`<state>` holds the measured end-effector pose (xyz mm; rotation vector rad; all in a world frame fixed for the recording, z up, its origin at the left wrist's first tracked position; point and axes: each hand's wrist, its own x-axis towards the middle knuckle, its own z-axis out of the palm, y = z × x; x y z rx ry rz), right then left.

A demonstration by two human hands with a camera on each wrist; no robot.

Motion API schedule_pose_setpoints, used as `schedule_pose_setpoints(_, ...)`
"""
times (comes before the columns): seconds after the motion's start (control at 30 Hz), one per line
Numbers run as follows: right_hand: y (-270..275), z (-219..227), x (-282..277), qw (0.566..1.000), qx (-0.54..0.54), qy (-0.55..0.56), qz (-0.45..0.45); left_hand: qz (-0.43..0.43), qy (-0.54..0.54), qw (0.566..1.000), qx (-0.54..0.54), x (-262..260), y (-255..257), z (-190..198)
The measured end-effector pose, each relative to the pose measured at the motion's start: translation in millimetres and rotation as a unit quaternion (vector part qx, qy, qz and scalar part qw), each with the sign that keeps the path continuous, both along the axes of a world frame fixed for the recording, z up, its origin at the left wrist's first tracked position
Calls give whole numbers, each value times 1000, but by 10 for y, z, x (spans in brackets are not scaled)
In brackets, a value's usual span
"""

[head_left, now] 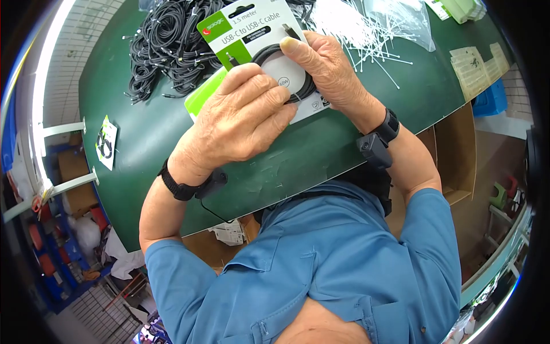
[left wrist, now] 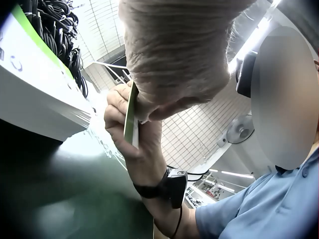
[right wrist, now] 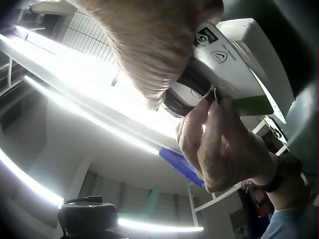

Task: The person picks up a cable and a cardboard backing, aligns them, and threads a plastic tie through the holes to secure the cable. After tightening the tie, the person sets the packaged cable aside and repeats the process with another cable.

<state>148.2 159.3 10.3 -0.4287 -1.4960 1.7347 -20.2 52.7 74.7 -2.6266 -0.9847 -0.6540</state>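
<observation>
A white and green retail card [head_left: 252, 28] printed "USB-C to USB-C cable" is held tilted above the table, with a coiled black cable [head_left: 310, 87] on its front. My right hand [head_left: 335, 71] grips the card's right side, thumb pressed over the coil. Curled fingers of my left hand [head_left: 238, 117] work at the lower part of the coil. In the right wrist view, a thin white cable tie [right wrist: 215, 93] stands out from the coil at the left fingertips, pinched there. The left wrist view shows the card edge-on, with the right hand [left wrist: 118, 107] around it.
A stack of similar cards [head_left: 201, 97] lies beneath the held one. Bundled black cables [head_left: 166, 43] heap at the back left, beside loose white cable ties [head_left: 366, 34]. Another carded cable [head_left: 106, 143] lies at the left of the green table [head_left: 143, 166]. Printed paper [head_left: 472, 69] sits at the right edge.
</observation>
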Motion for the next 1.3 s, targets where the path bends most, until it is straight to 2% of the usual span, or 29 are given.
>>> schedule_pose_setpoints(0.1,-8,0,8,1000,15,-6,-11,13,-1,1000,5,17,-18,-58)
schedule_pose_setpoints(0.17,16,28,19,999,32,-12,-15,52,-33,998,23,118,-29,-104)
schedule_pose_setpoints(0.27,-32,-14,7,999,1,-8,-52,83,-71,993,43,207,-4,-209)
schedule_pose_setpoints(0.47,-67,-27,-10,998,-4,1,-65,110,-152,981,45,252,-3,-355)
schedule_pose_setpoints(0.83,-30,-26,-5,995,-3,8,-102,143,-154,976,56,440,50,-402)
schedule_pose_setpoints(1.07,-20,-40,-43,990,-63,33,-124,156,-135,973,99,500,96,-445)
schedule_pose_setpoints(1.23,-51,-2,-37,990,-42,21,-130,160,-165,970,84,433,27,-449)
schedule_pose_setpoints(1.3,-24,35,-31,991,5,-2,-131,151,-185,969,70,366,-13,-427)
